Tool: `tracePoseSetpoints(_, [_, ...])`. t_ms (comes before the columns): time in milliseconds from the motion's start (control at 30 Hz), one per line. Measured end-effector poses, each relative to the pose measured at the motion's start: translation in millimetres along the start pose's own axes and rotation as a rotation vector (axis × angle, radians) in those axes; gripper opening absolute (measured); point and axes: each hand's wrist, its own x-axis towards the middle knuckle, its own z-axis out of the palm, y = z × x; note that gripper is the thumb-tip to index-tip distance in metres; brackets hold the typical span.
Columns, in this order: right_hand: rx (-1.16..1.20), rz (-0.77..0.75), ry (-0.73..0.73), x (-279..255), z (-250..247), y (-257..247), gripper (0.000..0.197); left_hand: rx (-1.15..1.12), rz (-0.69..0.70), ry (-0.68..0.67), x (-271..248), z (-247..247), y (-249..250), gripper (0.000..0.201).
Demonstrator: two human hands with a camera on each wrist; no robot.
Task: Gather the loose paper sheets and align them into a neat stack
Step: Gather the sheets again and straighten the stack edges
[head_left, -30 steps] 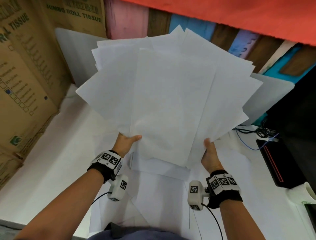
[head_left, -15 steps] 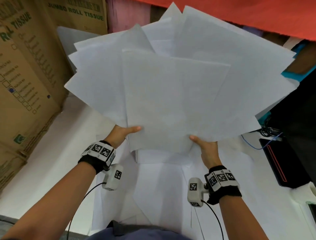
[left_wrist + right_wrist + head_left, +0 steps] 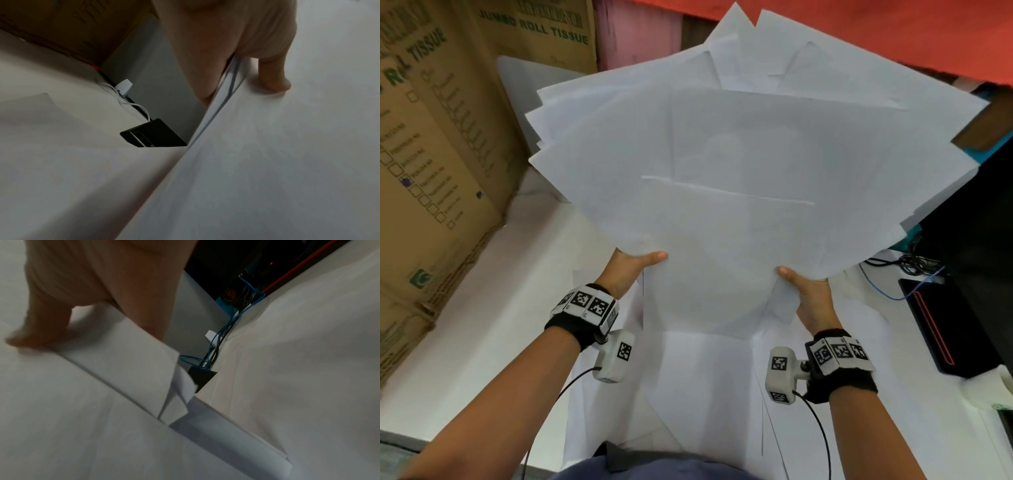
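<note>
A fanned bundle of several white paper sheets is held up above the white table, its corners splayed out unevenly. My left hand pinches the bundle's lower left edge, thumb on top and fingers hidden behind. At the lower right edge my right hand pinches it the same way. In the left wrist view the thumb lies on the sheets; the right wrist view shows the offset lower corners of the sheets. More loose sheets lie flat on the table below.
Brown cardboard boxes printed "JUMBO ROLL TISSUE" stand along the left. A grey panel leans at the back. A black device with a red stripe and tangled blue and black cables sit at the right. An orange surface hangs overhead.
The bundle has risen closer to the camera and tilted flatter. My right thumb has shifted left along the lower edge; the left hand keeps its grip.
</note>
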Motion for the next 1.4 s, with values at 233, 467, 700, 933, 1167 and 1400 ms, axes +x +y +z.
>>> tracePoseSetpoints(233, [-0.016,-0.065,-0.1,7,0,-23,0.038,-0.092,0.023,-0.123,1,-5,9,0.079])
tracePoseSetpoints(467, [-0.054,-0.057,-0.152,9,-2,-28,0.047,-0.135,0.026,-0.171,1,-7,19,0.087])
tracePoseSetpoints(700, [0.0,-0.04,-0.134,3,4,-21,0.038,-0.157,0.033,-0.127,1,-4,16,0.084])
tracePoseSetpoints(933, [0.068,-0.092,-0.097,4,4,-30,0.037,-0.172,-0.013,-0.119,-2,-3,17,0.073])
tracePoseSetpoints(1167, [-0.005,-0.02,-0.168,1,3,-27,0.083,-0.168,-0.099,-0.111,-3,-1,20,0.041])
tracePoseSetpoints(1400, [-0.098,-0.044,-0.07,2,-1,-18,0.041,-0.162,-0.098,-0.116,-7,0,24,0.053])
